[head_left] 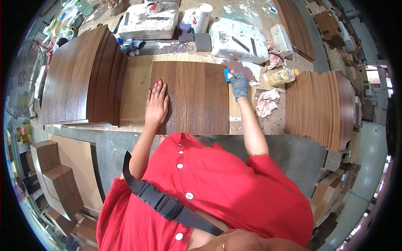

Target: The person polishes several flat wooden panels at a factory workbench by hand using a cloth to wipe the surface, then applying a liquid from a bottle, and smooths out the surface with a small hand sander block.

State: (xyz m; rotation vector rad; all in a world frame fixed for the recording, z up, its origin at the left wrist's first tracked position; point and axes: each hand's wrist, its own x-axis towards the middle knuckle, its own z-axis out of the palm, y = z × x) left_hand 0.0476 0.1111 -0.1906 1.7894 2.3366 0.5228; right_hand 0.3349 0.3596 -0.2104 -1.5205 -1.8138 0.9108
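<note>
A dark brown wood-grain panel (194,98) lies flat on the workbench in front of me. My left hand (157,102) rests on its left side, bare, palm down with the fingers stretched out. At the panel's right edge, toward the far corner, my right hand (239,85) wears a grey glove with bare fingertips. Its fingers are closed around a small blue block (227,75), which touches the panel's edge. The face of the block turned to the panel is hidden.
Stacks of brown panels stand left (69,79) and right (314,104). Behind lie paint-stained white blocks (238,39), a white can (202,19), dark sanding pads (203,42) and a spare glove (131,47). A bottle (282,78) and crumpled rag (268,103) sit right.
</note>
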